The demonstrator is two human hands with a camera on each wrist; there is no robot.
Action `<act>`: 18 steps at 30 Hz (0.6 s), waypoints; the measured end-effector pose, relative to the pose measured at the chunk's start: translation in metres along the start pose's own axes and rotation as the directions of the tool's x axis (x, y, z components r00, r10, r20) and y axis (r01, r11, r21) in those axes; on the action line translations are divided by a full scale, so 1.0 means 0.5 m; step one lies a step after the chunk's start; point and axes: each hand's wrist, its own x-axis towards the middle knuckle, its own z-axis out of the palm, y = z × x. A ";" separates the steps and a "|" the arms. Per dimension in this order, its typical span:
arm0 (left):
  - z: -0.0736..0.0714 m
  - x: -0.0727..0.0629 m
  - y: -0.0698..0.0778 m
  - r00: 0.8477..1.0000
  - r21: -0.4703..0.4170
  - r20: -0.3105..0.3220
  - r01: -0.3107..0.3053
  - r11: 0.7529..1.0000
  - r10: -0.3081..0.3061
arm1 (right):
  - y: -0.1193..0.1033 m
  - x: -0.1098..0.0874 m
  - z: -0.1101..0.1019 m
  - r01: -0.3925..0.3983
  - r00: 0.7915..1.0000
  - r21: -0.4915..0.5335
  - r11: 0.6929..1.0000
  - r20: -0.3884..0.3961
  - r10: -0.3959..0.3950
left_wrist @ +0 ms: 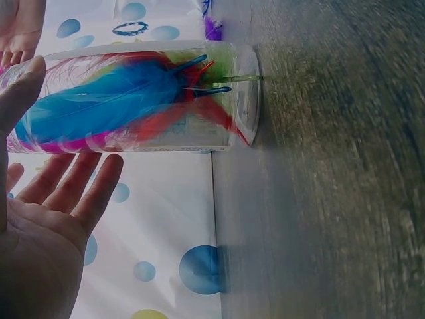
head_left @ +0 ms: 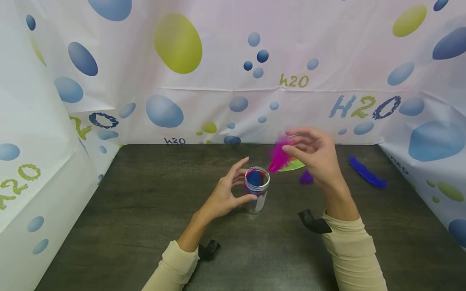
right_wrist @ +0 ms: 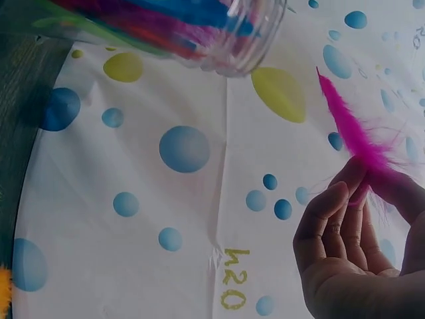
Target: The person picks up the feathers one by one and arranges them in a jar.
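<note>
A clear jar (head_left: 260, 203) with an uncovered mouth stands upright on the dark table. My left hand (head_left: 228, 193) holds it near the top, thumb on the near side and fingers around the far side. Inside, the left wrist view shows blue feathers (left_wrist: 99, 100) along with red, pink and green ones, quills toward the bottom. Just right of the jar's mouth, my right hand (head_left: 316, 157) pinches a bright pink feather (head_left: 279, 157) between thumb and fingertips. The feather's bare tip (right_wrist: 321, 74) points away from the fingers, toward the jar's rim side.
Beyond the right hand lie a green feather (head_left: 293, 165) and a purple feather (head_left: 306, 178), both partly covered. A dark blue feather (head_left: 367, 172) lies farther right. Black straps (head_left: 315, 223) hang at both sleeves. A spotted sheet (head_left: 211, 72) surrounds the table's back and sides.
</note>
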 end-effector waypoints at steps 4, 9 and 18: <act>0.000 0.001 -0.001 1.000 -0.002 -0.001 -0.001 1.000 0.001 | 0.012 0.001 0.009 -0.003 0.999 -0.024 1.000 0.044 0.004; 0.000 0.001 0.000 1.000 -0.005 0.002 0.011 1.000 -0.011 | 0.028 0.001 0.019 -0.022 0.995 -0.045 0.999 0.101 0.026; -0.002 0.002 0.003 1.000 -0.009 0.010 -0.005 1.000 0.005 | 0.041 -0.002 0.037 -0.054 0.983 -0.081 0.995 0.169 0.067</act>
